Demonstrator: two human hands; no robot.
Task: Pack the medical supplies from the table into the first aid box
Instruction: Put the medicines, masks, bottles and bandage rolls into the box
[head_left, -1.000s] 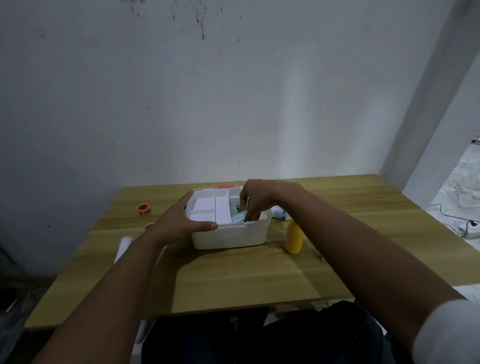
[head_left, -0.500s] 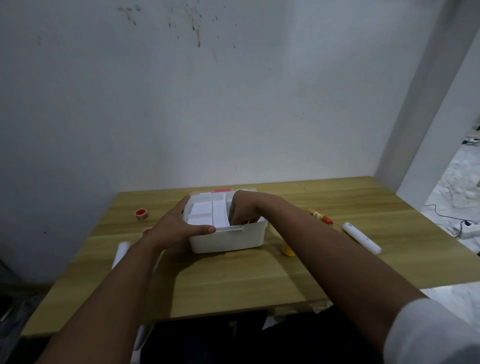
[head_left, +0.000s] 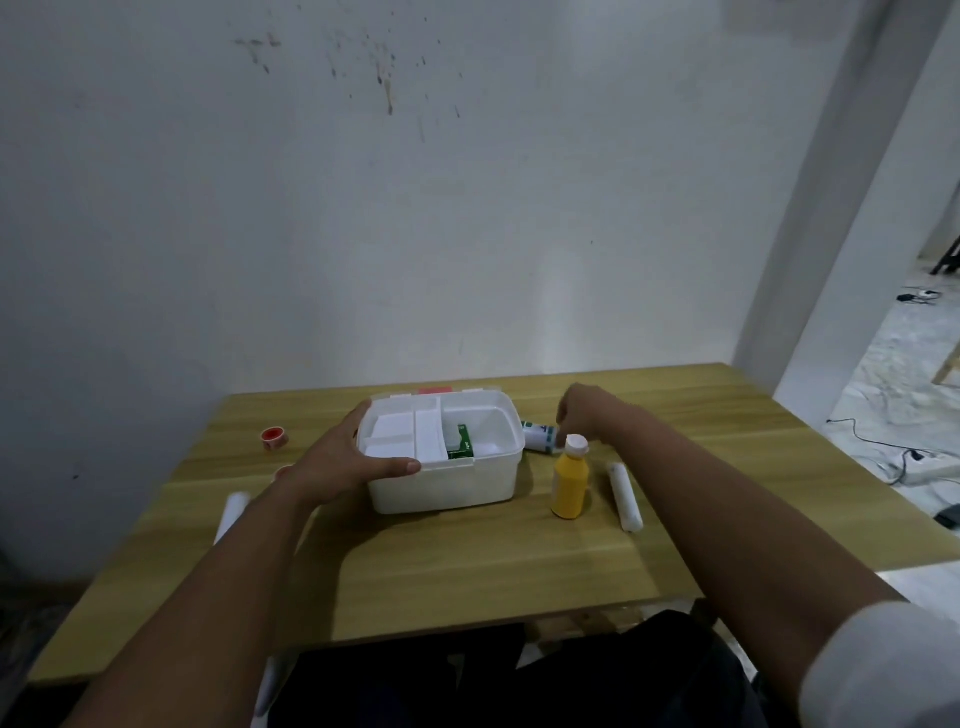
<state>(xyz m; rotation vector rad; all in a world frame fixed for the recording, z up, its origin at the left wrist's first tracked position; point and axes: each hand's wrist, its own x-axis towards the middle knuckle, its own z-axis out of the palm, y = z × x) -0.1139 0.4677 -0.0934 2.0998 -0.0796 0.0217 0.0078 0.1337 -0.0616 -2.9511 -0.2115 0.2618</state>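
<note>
The white first aid box (head_left: 457, 483) stands open at the middle of the wooden table (head_left: 467, 566), with a white divider tray and a green packet (head_left: 464, 441) inside. My left hand (head_left: 345, 460) grips its front-left corner, thumb along the front rim. My right hand (head_left: 584, 413) hovers right of the box, fingers curled downward over a white container with blue print (head_left: 537, 436) lying on its side; I cannot tell if it touches it. A yellow bottle with a white cap (head_left: 570, 486) stands just in front. A white roll (head_left: 626, 496) lies to its right.
A small red tape roll (head_left: 274, 437) sits at the left of the table. A white tube (head_left: 231, 514) lies beside my left forearm, near the left edge. The wall is close behind the table, and a doorway with floor cables opens at the right.
My right hand has come out of the box and moved right, over the white container. The left hand stays on the box. The camera view has shifted.
</note>
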